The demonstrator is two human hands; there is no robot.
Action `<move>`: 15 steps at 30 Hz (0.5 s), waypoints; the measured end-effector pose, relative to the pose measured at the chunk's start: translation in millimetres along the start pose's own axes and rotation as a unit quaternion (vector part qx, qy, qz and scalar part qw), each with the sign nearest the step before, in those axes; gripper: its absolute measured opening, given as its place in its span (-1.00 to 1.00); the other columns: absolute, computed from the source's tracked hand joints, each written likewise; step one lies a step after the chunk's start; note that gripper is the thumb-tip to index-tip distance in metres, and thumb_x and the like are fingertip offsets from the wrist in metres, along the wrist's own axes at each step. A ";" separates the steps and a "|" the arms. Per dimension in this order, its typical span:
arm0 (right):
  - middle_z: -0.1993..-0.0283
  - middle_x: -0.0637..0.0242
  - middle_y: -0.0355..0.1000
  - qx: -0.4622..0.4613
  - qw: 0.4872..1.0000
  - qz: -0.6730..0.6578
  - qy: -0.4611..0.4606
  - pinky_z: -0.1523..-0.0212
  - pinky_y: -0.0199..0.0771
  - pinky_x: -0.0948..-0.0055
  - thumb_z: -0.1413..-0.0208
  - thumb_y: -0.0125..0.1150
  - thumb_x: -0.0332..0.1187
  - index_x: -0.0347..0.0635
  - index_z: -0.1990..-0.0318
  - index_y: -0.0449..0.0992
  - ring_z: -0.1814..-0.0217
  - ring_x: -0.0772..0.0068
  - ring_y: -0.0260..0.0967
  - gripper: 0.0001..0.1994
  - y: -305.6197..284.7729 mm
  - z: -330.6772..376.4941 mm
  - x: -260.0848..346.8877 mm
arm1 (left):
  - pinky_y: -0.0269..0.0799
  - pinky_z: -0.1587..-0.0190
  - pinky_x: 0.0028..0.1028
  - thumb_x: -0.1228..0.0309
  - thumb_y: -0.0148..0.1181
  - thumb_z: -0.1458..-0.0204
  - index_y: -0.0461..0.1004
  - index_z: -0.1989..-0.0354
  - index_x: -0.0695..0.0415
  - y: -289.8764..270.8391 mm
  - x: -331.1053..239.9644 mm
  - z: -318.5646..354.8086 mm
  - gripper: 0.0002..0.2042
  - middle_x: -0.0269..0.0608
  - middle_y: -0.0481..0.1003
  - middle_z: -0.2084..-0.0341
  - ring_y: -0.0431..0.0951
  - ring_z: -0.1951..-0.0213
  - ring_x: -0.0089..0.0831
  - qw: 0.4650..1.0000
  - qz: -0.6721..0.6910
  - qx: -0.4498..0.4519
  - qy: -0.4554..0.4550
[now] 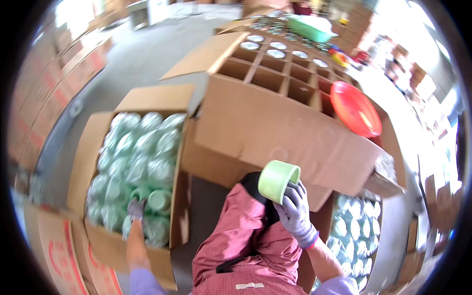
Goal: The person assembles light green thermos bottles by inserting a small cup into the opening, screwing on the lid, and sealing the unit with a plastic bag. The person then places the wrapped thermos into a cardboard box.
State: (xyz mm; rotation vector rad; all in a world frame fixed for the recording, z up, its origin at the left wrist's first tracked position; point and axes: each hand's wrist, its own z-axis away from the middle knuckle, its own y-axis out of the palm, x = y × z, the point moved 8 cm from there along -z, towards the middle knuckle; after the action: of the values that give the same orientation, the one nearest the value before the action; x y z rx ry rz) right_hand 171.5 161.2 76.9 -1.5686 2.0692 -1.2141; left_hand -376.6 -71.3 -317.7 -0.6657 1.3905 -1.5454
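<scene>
Cup: we see a pale green cup, open mouth tilted, above our lap.
Right hand: gloved, closed around the cup.
Left hand: gloved, grip unclear, among wrapped cups in a cardboard box.
Room: concrete floor, divider carton, red basin.

**Cartons around the seated person**

An open brown carton stands at the left, packed with green cups in clear plastic wrap. Ahead, a larger brown carton holds a cardboard grid of cells, its near flap folded toward the person. Stacked brown boxes with red print line the far left. At lower left lies a flat carton with red markings.
</scene>
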 end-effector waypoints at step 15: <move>0.06 0.21 0.49 0.066 0.855 0.461 0.227 -0.09 0.30 -0.04 -0.09 0.20 -0.25 -0.01 0.15 0.61 -0.11 0.08 0.38 -0.80 -194.0 -111.2 -325.8 | 0.36 -0.08 -0.38 0.38 0.07 -0.21 0.32 -0.19 0.31 -343.1 -144.4 171.8 -0.59 -0.09 0.43 -0.05 0.45 -0.02 -0.33 0.774 0.533 -0.237 0.249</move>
State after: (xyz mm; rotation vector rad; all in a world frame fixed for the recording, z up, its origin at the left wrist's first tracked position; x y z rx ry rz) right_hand 349.3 489.8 205.8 -0.0832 2.4392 -1.3139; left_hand -260.7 -44.6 74.7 0.3381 2.0551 -0.4230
